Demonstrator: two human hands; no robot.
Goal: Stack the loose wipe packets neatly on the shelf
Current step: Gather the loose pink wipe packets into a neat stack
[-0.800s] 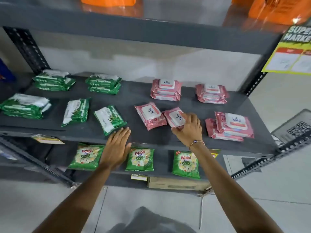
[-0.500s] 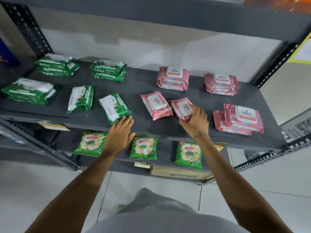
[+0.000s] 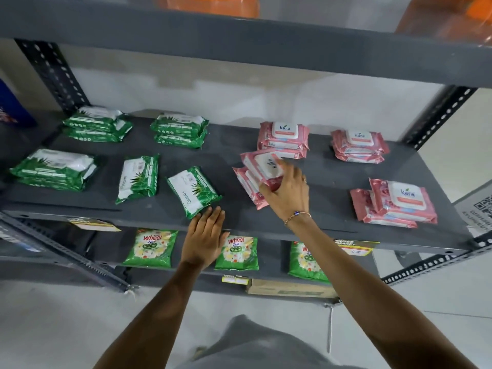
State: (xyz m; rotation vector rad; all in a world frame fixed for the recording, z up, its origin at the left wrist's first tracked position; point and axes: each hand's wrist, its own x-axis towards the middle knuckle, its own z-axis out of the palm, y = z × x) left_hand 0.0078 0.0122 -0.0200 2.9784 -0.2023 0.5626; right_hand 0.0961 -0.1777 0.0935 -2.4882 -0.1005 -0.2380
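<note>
While my right hand (image 3: 286, 194) pinched one pink Kara wipe packet (image 3: 262, 166), tilted above another loose pink packet (image 3: 249, 189) at frame centre, my left hand (image 3: 205, 239) lay flat, fingers spread, on the grey shelf (image 3: 332, 179) edge.

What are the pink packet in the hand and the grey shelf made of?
The pink packet looks like soft, slightly glossy plastic film: it crinkles and its edges are crimped. The white panel on it may be a stiffer flap. The grey shelf looks like matt painted metal, judging by its thin edge and the perforated posts.
</note>
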